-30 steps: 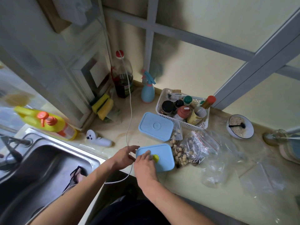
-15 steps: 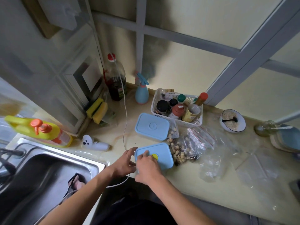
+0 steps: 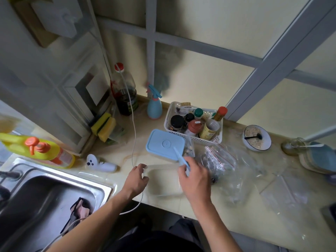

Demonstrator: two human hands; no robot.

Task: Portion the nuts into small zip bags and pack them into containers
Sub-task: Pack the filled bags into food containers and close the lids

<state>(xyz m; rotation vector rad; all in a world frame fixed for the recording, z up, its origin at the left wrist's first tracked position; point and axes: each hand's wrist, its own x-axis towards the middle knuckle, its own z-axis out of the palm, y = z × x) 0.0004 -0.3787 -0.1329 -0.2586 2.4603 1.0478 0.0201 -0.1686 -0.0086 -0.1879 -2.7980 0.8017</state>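
- Looking down at the counter [image 3: 236, 213], your right hand [image 3: 195, 180] had its fingers curled round a light blue lid [image 3: 180, 157], held tipped up on edge so only the thin side showed.
- Your left hand [image 3: 136, 179] sat at the left rim of a clear container [image 3: 164, 180], thumb and fingers loosely curled at the rim; couldn't tell if they were really gripping it, the shot was blurry there.
- That open container was on the counter between your two hands, right at the front edge. Couldn't make out anything inside it.
- A second container with its blue lid [image 3: 165, 144] on stood just behind, touching the white basket [image 3: 219, 138] of jars and bottles.
- The zip bags [image 3: 221, 158] with nuts lay in a crumpled heap just right of your right hand, red seal strips showing. One small bag of nuts [image 3: 189, 149] leaned on the closed container.
- Off to the side: a blue spray bottle [image 3: 154, 108], a bowl [image 3: 257, 140] with a black spoon, a sink [image 3: 45, 193] at the left.
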